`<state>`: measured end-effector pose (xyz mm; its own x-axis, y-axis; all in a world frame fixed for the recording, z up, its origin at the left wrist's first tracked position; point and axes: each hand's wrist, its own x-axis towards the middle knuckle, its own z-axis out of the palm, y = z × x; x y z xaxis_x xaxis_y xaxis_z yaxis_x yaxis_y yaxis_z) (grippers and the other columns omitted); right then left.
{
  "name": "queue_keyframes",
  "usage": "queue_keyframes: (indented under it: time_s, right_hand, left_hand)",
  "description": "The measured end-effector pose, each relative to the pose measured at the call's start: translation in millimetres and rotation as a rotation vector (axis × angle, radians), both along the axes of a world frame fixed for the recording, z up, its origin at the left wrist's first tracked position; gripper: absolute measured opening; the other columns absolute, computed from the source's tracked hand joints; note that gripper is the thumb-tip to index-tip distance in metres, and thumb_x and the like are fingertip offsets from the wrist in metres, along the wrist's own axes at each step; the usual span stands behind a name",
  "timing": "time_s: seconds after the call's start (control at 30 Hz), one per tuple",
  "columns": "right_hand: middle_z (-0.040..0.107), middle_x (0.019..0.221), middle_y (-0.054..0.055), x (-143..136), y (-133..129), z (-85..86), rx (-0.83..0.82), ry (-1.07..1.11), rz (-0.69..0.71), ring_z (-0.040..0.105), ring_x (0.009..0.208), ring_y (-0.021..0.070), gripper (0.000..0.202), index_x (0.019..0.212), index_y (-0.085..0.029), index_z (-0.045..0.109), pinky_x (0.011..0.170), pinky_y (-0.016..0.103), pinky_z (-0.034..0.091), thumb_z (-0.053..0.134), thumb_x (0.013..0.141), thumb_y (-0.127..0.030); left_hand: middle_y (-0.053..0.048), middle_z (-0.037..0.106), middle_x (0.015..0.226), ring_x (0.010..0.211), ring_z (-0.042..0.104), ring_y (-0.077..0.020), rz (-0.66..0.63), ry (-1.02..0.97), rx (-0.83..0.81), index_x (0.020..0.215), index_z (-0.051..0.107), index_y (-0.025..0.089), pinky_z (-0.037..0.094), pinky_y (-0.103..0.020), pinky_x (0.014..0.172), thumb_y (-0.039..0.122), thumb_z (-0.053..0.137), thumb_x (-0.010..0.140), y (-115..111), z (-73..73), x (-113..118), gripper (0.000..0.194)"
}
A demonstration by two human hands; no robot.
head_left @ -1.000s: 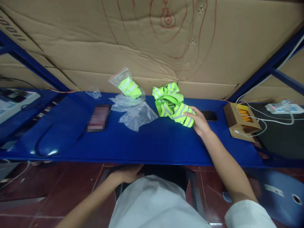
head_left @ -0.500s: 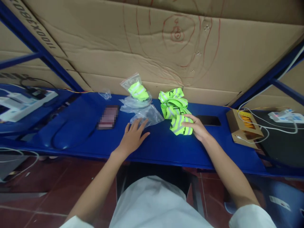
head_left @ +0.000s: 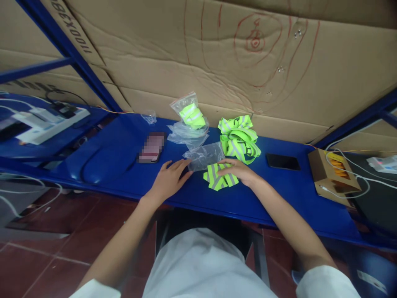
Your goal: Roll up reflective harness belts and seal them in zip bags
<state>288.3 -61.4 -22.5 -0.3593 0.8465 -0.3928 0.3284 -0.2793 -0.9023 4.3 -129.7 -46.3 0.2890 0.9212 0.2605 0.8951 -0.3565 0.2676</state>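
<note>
My right hand (head_left: 240,170) holds a folded neon-yellow strap with grey stripes (head_left: 217,180) just above the blue table (head_left: 198,198). To its left, my left hand (head_left: 171,179) has its fingertips closed on the near-left edge of a clear plastic bag (head_left: 206,155). Behind the right hand lies a pile of similar yellow straps (head_left: 238,136) with black buckles. Farther back, a packed bag with a yellow strap inside (head_left: 192,116) rests on more clear bags (head_left: 186,134).
Left of the bags lies a phone with a blurred screen (head_left: 151,147). A dark phone (head_left: 283,162) and an open cardboard box (head_left: 331,176) stand to the right. Power strips (head_left: 51,128) with cables are at the left; cardboard (head_left: 155,54) rises behind.
My right hand has brought the folded strap left, away from the pile. My left hand has closed on the clear bag, which is drawn nearer. The view has shifted.
</note>
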Motion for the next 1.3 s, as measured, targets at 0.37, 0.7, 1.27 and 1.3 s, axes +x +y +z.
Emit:
queue_keyframes:
  time_s: [0.37, 0.7, 1.27, 1.3]
  right_hand:
    - [0.069, 0.135, -0.001, 5, -10, 6.5, 0.019, -0.018, 0.151, 0.057, 0.131, 0.0302, 0.04, 0.098, -0.029, 0.08, 0.106, 0.036, 0.044, 0.091, 0.059, -0.033]
    - [0.074, 0.127, -0.001, 5, -5, 9.8, -0.051, -0.027, 0.205, 0.061, 0.127, 0.0311, 0.034, 0.093, -0.029, 0.081, 0.102, 0.037, 0.047, 0.089, 0.06, -0.029]
    - [0.072, 0.131, 0.001, 24, -20, 22.1, -0.129, 0.015, 0.235, 0.062, 0.127, 0.033, 0.033, 0.091, -0.028, 0.08, 0.098, 0.038, 0.051, 0.089, 0.06, -0.029]
    - [0.074, 0.127, 0.001, 30, -20, 25.6, -0.122, 0.026, 0.236, 0.063, 0.125, 0.032, 0.035, 0.094, -0.028, 0.08, 0.096, 0.037, 0.052, 0.089, 0.061, -0.029]
  left_hand:
    - [-0.013, 0.04, 0.165, 0.156, 0.031, -0.03, 0.103, 0.035, -0.157, 0.162, 0.03, 0.018, 0.022, -0.057, 0.126, 0.054, 0.04, 0.104, 22, -7.5, 15, 0.069]
    - [-0.013, 0.019, 0.173, 0.16, 0.011, -0.0405, 0.096, 0.095, -0.38, 0.163, 0.03, 0.031, 0.006, -0.077, 0.121, 0.08, 0.051, 0.088, 34, 20.5, -19, 0.092]
    - [-0.018, 0.013, 0.173, 0.16, 0.009, -0.0409, -0.198, 0.131, -0.277, 0.164, 0.028, 0.027, 0.018, -0.062, 0.127, 0.075, 0.058, 0.088, 55, 8.9, 37, 0.094]
    - [-0.018, 0.014, 0.173, 0.16, 0.009, -0.0415, -0.226, 0.139, -0.283, 0.164, 0.029, 0.027, 0.017, -0.063, 0.126, 0.074, 0.059, 0.088, 57, 17.0, 40, 0.094]
